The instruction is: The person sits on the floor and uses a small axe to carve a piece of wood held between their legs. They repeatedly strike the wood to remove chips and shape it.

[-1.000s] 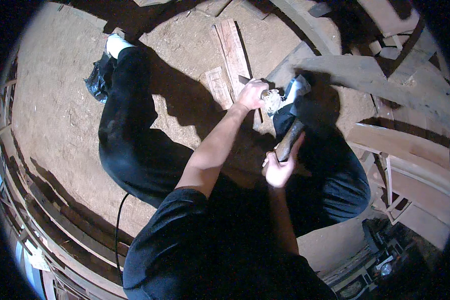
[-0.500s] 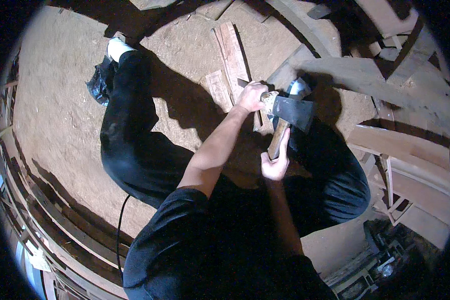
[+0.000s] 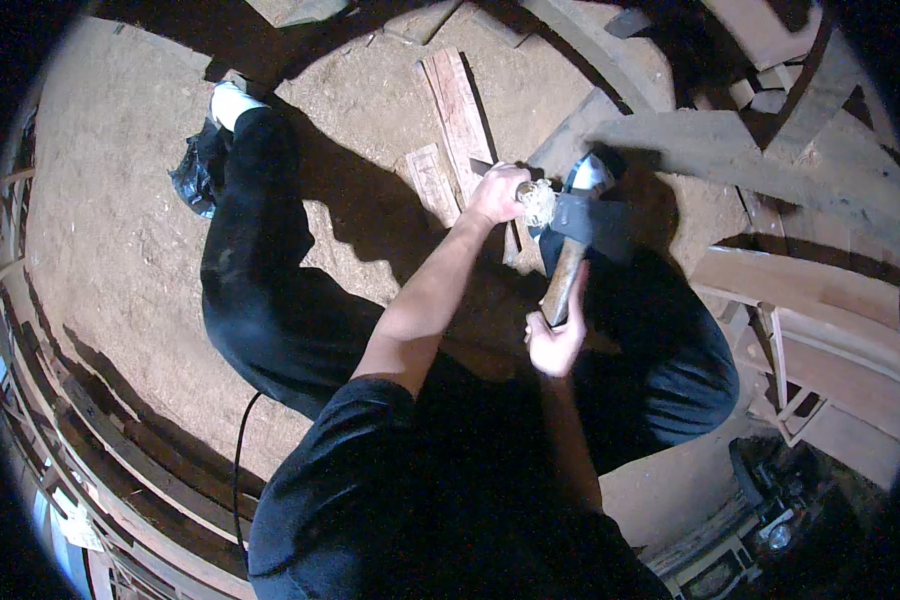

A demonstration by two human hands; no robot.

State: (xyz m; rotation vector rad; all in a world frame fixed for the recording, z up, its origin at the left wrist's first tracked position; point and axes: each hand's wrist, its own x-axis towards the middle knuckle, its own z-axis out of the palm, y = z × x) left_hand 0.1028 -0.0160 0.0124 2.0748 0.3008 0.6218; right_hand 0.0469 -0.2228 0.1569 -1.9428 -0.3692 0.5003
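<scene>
My left hand is closed round a short piece whose pale, frayed end sticks out on the right. On the other side of the fist a dark flat tip shows; I cannot tell whether both belong to one tool. My right hand grips the wooden handle of an axe. Its steel head is right beside the frayed end, blade edge pointing right. Whether head and frayed end touch is unclear. Beyond my left hand, reddish boards lie on the ground.
My legs are spread either side, with one shoe just behind the axe head. Large grey timbers stand at the far right, planks nearer. A black plastic bag lies by my left foot. Long beams line the left.
The axe head has shifted slightly left and turned, showing less of its broad face. My right hand has moved slightly down. My left hand stays nearly in place, with more of the frayed end showing.
</scene>
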